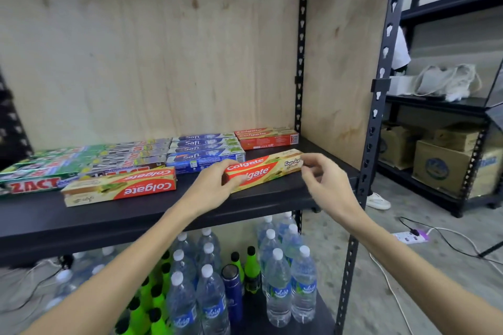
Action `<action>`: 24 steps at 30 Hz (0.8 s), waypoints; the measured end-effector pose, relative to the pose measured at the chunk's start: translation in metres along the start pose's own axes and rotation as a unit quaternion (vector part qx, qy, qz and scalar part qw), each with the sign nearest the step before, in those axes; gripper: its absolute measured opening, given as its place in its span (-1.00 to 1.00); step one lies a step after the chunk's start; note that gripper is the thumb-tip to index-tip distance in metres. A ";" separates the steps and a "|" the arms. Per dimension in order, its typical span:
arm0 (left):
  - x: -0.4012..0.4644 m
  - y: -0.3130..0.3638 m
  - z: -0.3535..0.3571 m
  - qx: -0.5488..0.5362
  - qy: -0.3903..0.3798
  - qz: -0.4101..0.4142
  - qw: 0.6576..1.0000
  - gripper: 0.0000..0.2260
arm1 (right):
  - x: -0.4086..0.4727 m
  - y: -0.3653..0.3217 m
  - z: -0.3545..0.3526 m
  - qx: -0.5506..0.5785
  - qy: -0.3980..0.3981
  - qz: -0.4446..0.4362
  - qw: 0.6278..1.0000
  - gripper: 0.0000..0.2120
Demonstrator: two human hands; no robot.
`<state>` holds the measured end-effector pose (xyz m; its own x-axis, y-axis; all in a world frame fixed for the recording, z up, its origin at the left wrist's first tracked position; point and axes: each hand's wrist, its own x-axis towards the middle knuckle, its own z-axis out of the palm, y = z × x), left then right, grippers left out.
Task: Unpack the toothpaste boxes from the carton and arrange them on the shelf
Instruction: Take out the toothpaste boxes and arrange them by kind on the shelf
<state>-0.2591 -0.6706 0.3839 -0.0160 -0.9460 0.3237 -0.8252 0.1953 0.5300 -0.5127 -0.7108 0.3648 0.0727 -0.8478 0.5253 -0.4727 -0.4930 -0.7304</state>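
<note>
At the far left of the shelf (81, 219) I see green and red Zact boxes (40, 171) lying in rows, with grey ones behind them. Just right of these a Colgate box (119, 186) lies near the front edge, its lettering upside down to me. Behind it sit the blue Safi boxes (204, 149), stacked and lined up, and at the far right back corner a small stack of Colgate boxes (268, 136).

My left hand (215, 183) grips the left end of the Colgate box in hand (265, 168), fingers curled round it. That box sits tilted, right end angled toward the back, well apart from its fellows. My right hand (324, 175) pinches its right end between thumb and fingertips. I cannot see the carton here.

The risk, as I judge it, is the slant: if I let go now, the box stays skewed and out of line with the stack behind. Pushing it back carelessly could knock the Safi row, and its near corner lies close to the shelf edge, so a clumsy release could tip it onto the water bottles (277, 280) below.
</note>
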 end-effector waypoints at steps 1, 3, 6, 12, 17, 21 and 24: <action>0.002 -0.005 -0.003 0.006 -0.003 -0.002 1.000 -0.52 | 0.009 0.004 0.000 -0.010 0.000 0.016 1.000 -0.67; 0.005 -0.014 -0.009 0.006 -0.010 -0.011 1.000 -0.51 | 0.026 0.009 0.001 -0.022 -0.035 0.063 0.997 -0.52; 0.006 -0.026 -0.016 -0.023 -0.021 -0.037 0.999 -0.52 | 0.045 0.014 0.003 -0.038 -0.108 0.071 0.991 -0.43; 0.010 -0.042 -0.016 -0.092 -0.032 -0.046 0.994 -0.59 | 0.064 0.028 0.010 -0.044 -0.153 -0.007 0.987 -0.68; 0.012 -0.053 -0.018 -0.215 -0.007 -0.037 0.976 -0.71 | 0.065 0.043 0.014 -0.022 -0.121 -0.020 0.992 -0.78; 0.015 -0.056 -0.013 -0.243 0.057 -0.058 0.967 -0.74 | 0.061 0.043 0.014 0.007 -0.136 -0.035 0.990 -0.70; 0.015 -0.050 -0.009 -0.222 0.085 -0.068 0.969 -0.69 | 0.058 0.044 0.010 0.004 -0.147 -0.049 0.988 -0.62</action>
<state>-0.2132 -0.6919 0.3689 0.2004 -0.9215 0.3327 -0.4890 0.2002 0.8490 -0.5206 -0.7838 0.3588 0.3705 -0.8152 0.4451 -0.4438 -0.5764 -0.6862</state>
